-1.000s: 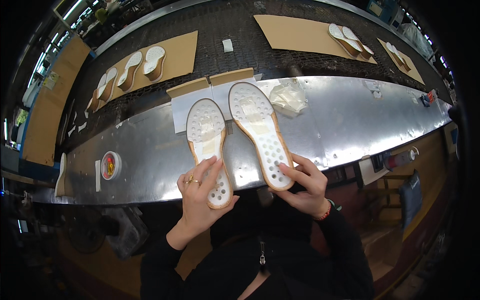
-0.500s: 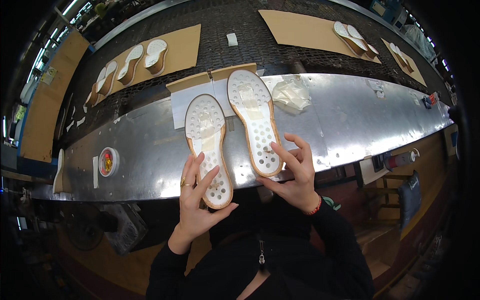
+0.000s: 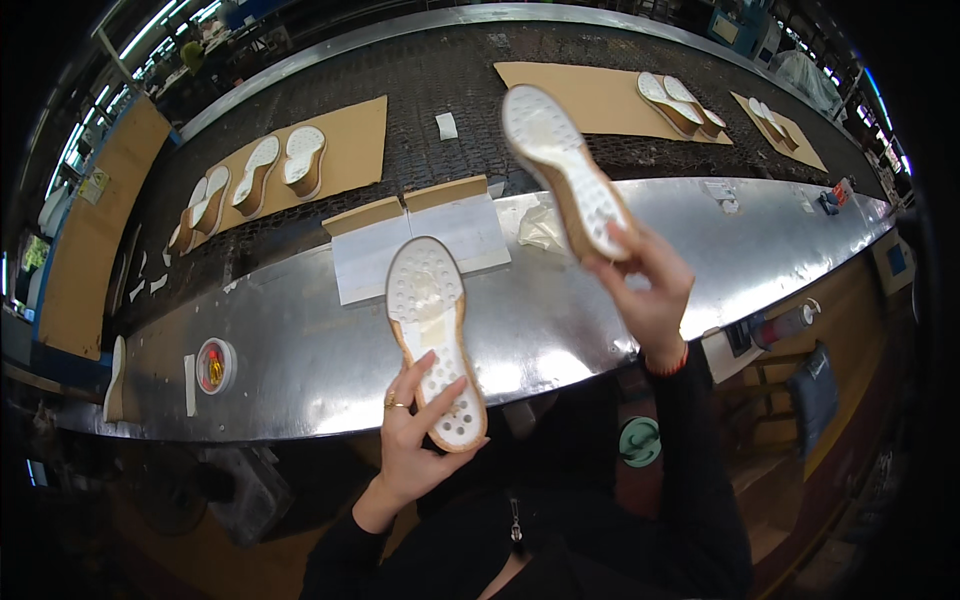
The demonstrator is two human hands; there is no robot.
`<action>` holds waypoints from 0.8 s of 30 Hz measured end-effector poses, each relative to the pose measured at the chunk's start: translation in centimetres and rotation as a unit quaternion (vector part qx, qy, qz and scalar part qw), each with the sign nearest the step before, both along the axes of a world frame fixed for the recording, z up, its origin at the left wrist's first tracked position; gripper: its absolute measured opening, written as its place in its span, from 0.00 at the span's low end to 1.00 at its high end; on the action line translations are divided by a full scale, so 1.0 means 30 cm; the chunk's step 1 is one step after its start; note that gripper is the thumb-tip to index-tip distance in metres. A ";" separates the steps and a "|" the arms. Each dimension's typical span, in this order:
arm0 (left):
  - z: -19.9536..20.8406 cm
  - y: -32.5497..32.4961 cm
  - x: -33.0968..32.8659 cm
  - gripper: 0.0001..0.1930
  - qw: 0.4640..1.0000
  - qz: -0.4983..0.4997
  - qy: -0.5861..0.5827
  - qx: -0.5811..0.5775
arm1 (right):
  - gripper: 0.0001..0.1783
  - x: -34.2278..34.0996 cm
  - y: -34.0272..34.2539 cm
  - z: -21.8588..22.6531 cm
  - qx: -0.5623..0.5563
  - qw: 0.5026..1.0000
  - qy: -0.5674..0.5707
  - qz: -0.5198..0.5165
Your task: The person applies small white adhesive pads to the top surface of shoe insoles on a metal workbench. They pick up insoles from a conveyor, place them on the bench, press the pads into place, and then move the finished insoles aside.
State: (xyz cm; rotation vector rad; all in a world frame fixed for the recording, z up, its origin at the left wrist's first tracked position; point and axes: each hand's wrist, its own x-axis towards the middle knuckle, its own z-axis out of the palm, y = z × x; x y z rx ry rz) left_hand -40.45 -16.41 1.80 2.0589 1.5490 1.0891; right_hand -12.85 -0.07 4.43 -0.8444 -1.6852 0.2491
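My left hand (image 3: 412, 440) is closed around the heel end of a white shoe sole (image 3: 428, 290) with a brown edge, its dimpled face up and its toe pointing away from me. A clear film-like patch shows at the middle of that sole. Farther right, my right hand (image 3: 655, 292) grips the heel end of a second shoe sole (image 3: 548, 135), raised and tilted so that its thick brown side shows. Beyond the left sole, two white sheets with folded tan flaps (image 3: 365, 262) lie at the far edge of the metal table.
The shiny metal table (image 3: 300, 360) borders a dark mesh conveyor (image 3: 420, 160). Several soles rest on a left cardboard sheet (image 3: 350, 140) and on a right cardboard sheet (image 3: 580, 90). A round white tub (image 3: 232, 366) stands at left; crumpled clear film (image 3: 540, 228) lies behind the right sole.
My right hand has lifted its sole up and to the right, away from the left one, and tilted it. My left hand still holds its sole. The view has shifted slightly.
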 end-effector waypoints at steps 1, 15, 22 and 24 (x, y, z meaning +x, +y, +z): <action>-0.003 -0.001 0.012 0.37 1.000 -0.012 0.010 -0.004 | 0.22 0.010 0.079 -0.006 0.006 1.000 0.028 -0.013; -0.001 0.039 -0.003 0.52 0.985 -0.054 -0.162 -0.020 | 0.34 -0.091 0.377 0.081 -0.123 0.980 0.097 0.126; 0.072 0.388 -0.220 0.40 0.995 0.058 -0.026 -0.076 | 0.65 -0.218 -0.321 -0.022 -0.195 0.915 -0.219 0.276; 0.080 0.491 -0.207 0.37 0.994 0.032 0.017 -0.104 | 0.52 -0.283 -0.369 -0.081 -0.163 0.947 -0.194 0.197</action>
